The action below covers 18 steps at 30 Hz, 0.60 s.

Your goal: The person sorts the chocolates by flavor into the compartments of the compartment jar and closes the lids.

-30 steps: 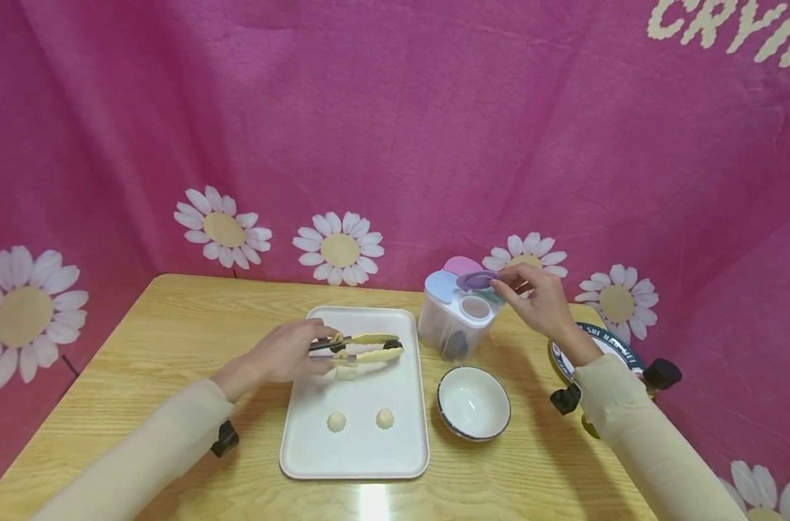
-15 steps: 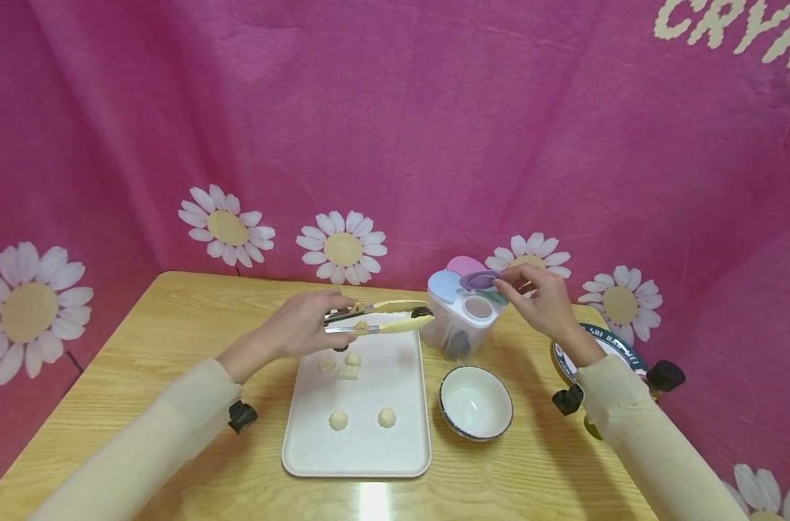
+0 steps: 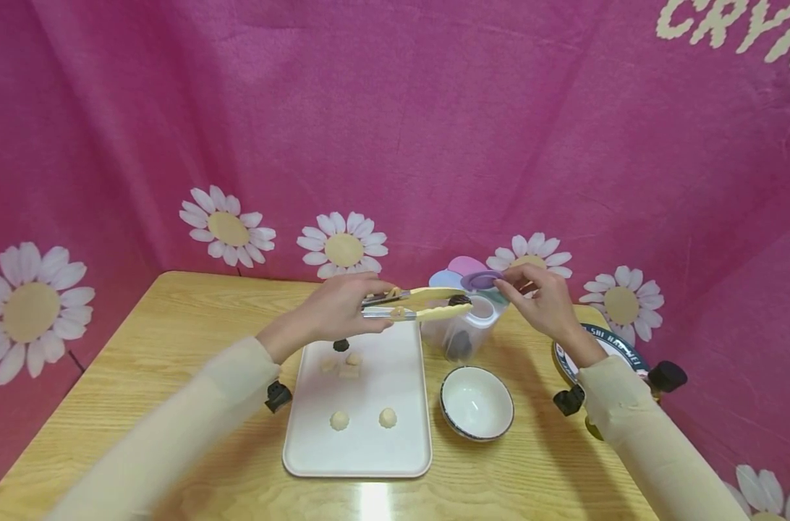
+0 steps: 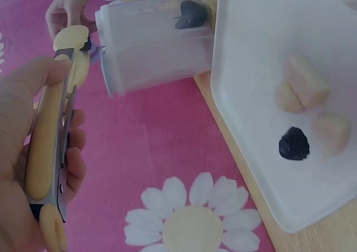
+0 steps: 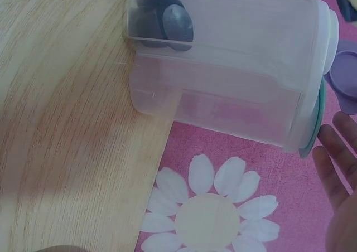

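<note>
My left hand (image 3: 330, 310) grips metal tongs with yellow tips (image 3: 437, 313). Between the tips sits a small dark lump (image 3: 459, 299), which overlaps the round opening of a clear storage container (image 3: 439, 333) in the head view. My right hand (image 3: 537, 298) pinches the raised purple lid (image 3: 480, 280) at its edge, with the opening exposed beneath. Other lids on the container are blue (image 3: 443, 278), pink (image 3: 466, 265) and green (image 5: 314, 121). Through its wall, dark pieces (image 5: 164, 20) show at the bottom.
A white tray (image 3: 369, 459) holds another dark lump (image 3: 341, 346) and several pale pieces (image 3: 387, 417). Right of it stands a white bowl (image 3: 477, 401) with a dark rim. Beyond the right forearm lies a dark-rimmed plate (image 3: 619, 347). A pink daisy curtain (image 3: 395, 145) hangs behind the table.
My left hand has lifted the tongs and dark lump off the tray and carried them right to the container's opening. The right hand keeps hold of the purple lid.
</note>
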Available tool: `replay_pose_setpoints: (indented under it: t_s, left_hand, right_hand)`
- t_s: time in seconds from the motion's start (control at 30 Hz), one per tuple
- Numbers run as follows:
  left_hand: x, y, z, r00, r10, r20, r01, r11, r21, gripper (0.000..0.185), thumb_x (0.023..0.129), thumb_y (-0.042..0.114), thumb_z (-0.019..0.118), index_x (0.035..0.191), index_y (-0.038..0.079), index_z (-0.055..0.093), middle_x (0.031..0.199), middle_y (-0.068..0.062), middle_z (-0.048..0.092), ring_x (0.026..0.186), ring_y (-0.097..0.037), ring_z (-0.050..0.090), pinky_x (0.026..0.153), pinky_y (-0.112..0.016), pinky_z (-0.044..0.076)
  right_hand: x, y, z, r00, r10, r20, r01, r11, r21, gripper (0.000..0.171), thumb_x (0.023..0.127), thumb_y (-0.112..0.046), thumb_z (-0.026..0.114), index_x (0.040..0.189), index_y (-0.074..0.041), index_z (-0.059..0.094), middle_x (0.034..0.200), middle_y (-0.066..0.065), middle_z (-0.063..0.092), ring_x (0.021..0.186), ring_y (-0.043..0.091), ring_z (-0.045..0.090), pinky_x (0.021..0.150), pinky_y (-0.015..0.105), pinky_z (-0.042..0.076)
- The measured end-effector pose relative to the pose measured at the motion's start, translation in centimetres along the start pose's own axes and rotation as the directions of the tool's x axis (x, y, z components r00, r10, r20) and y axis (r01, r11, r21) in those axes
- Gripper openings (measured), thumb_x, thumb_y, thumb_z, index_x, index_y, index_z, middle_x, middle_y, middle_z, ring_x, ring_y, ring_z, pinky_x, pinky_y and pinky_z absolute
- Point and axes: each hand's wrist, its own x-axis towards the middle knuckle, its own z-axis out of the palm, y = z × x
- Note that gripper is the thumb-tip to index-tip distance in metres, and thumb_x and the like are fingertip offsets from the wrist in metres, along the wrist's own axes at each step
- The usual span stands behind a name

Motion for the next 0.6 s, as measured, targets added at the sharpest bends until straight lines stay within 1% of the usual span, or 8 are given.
replay_pose_setpoints:
  t_s: [0.07, 0.13, 0.2, 0.27, 0.37, 0.43, 0.5, 0.6]
  left_hand:
    - [0.7, 0.2, 0.4, 1.000, 0.012, -0.001, -0.012, 1.000, 0.006, 0.049, 0.090, 0.031, 0.081, 0.135, 0.014, 0.071, 0.119, -0.005, 0.075, 0.098, -0.020, 0.068, 0.083, -0.037, 0.057]
    - [1.3, 0.3, 0.7, 1.000, 0.016, 0.010, -0.016, 1.000, -0.003, 0.049, 0.090, 0.031, 0.080, 0.135, 0.014, 0.071, 0.116, -0.005, 0.075, 0.096, -0.021, 0.068, 0.082, -0.038, 0.056]
    - [1.9, 0.5, 1.0, 1.000, 0.011, 0.021, -0.010, 1.000, -0.006, 0.049, 0.090, 0.031, 0.080, 0.136, 0.015, 0.071, 0.120, -0.005, 0.075, 0.103, -0.022, 0.069, 0.086, -0.039, 0.057]
    - [2.4, 0.7, 1.2, 0.999, 0.003, 0.034, -0.002, 1.000, -0.014, 0.050, 0.091, 0.032, 0.080, 0.137, 0.015, 0.070, 0.124, -0.005, 0.075, 0.106, -0.023, 0.069, 0.089, -0.040, 0.058]
    - [2.9, 1.1, 1.4, 0.999, -0.013, 0.049, 0.014, 1.000, -0.021, 0.050, 0.092, 0.032, 0.079, 0.138, 0.015, 0.070, 0.124, -0.004, 0.074, 0.104, -0.021, 0.068, 0.089, -0.039, 0.057]
    - [3.1, 1.3, 1.5, 0.998, -0.018, 0.055, 0.020, 0.999, -0.026, 0.050, 0.092, 0.032, 0.079, 0.138, 0.015, 0.070, 0.118, -0.003, 0.073, 0.095, -0.018, 0.065, 0.084, -0.035, 0.055]
    - [3.2, 1.4, 1.6, 0.998, -0.026, 0.058, 0.028, 0.999, -0.028, 0.050, 0.091, 0.032, 0.080, 0.137, 0.015, 0.070, 0.113, -0.002, 0.071, 0.091, -0.017, 0.062, 0.080, -0.032, 0.052]
    - [3.3, 1.5, 1.6, 0.997, -0.041, 0.066, 0.043, 0.998, -0.037, 0.050, 0.091, 0.032, 0.080, 0.137, 0.016, 0.070, 0.110, -0.001, 0.069, 0.090, -0.015, 0.061, 0.078, -0.030, 0.050]
  right_hand:
    - [0.0, 0.1, 0.0, 1.000, -0.001, 0.000, 0.001, 1.000, 0.002, 0.015, 0.085, 0.001, 0.082, 0.098, -0.003, 0.077, 0.084, 0.014, 0.078, 0.071, -0.005, 0.063, 0.064, 0.009, 0.051]
    - [0.0, 0.1, 0.1, 1.000, -0.002, 0.000, 0.002, 1.000, 0.003, 0.014, 0.085, 0.001, 0.083, 0.098, -0.003, 0.077, 0.084, 0.013, 0.079, 0.072, -0.007, 0.062, 0.064, 0.009, 0.051]
    - [0.0, 0.1, 0.1, 1.000, -0.005, -0.002, 0.005, 1.000, 0.002, 0.014, 0.085, 0.001, 0.083, 0.098, -0.003, 0.077, 0.085, 0.013, 0.079, 0.072, -0.007, 0.062, 0.064, 0.009, 0.051]
    - [0.0, 0.1, 0.0, 1.000, -0.006, -0.005, 0.006, 1.000, 0.004, 0.014, 0.085, 0.001, 0.083, 0.098, -0.003, 0.077, 0.084, 0.012, 0.079, 0.072, -0.007, 0.062, 0.064, 0.009, 0.051]
    - [0.0, 0.0, 0.0, 1.000, -0.011, -0.012, 0.011, 1.000, 0.005, 0.015, 0.085, 0.001, 0.083, 0.098, -0.003, 0.078, 0.083, 0.011, 0.079, 0.071, -0.005, 0.063, 0.064, 0.009, 0.051]
    - [0.0, 0.0, 0.0, 1.000, -0.016, -0.014, 0.016, 1.000, 0.006, 0.015, 0.084, 0.002, 0.083, 0.097, -0.004, 0.078, 0.083, 0.010, 0.079, 0.071, -0.003, 0.064, 0.063, 0.009, 0.051]
    - [0.0, 0.1, 0.0, 1.000, -0.020, -0.014, 0.020, 1.000, 0.002, 0.014, 0.084, 0.002, 0.083, 0.096, -0.004, 0.078, 0.083, 0.010, 0.079, 0.071, -0.001, 0.065, 0.063, 0.010, 0.051]
    - [0.0, 0.2, 0.0, 1.000, -0.022, -0.010, 0.022, 1.000, -0.002, 0.014, 0.084, 0.002, 0.083, 0.096, -0.004, 0.077, 0.082, 0.011, 0.078, 0.071, -0.002, 0.064, 0.063, 0.011, 0.051]
